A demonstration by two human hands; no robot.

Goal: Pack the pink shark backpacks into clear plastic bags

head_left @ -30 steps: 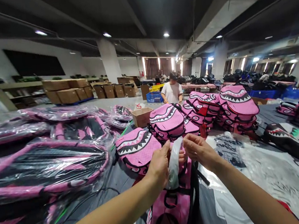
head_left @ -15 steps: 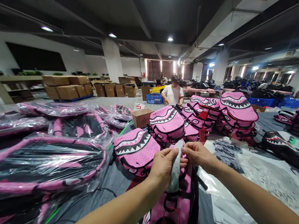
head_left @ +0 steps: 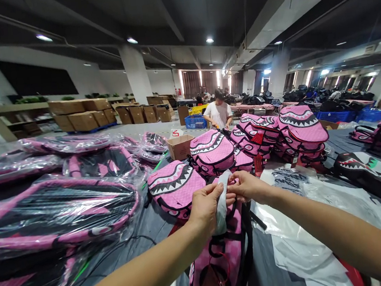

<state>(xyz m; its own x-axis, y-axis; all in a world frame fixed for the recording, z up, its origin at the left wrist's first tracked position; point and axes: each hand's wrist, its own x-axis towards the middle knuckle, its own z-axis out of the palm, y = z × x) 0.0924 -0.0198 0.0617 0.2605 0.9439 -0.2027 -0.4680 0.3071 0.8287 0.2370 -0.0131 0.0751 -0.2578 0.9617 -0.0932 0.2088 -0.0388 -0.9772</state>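
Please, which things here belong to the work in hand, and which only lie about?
Likely in use:
whitish film-like strip, in the left hand, right hand at its edge
pink-and-black fabric backpack beneath

Likely lying about:
open brown cardboard box
black bag with white print

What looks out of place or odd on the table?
The black bag at the right looks odd because the nearby backpacks are pink. Loose plastic beside it lies rumpled. No spill shows.
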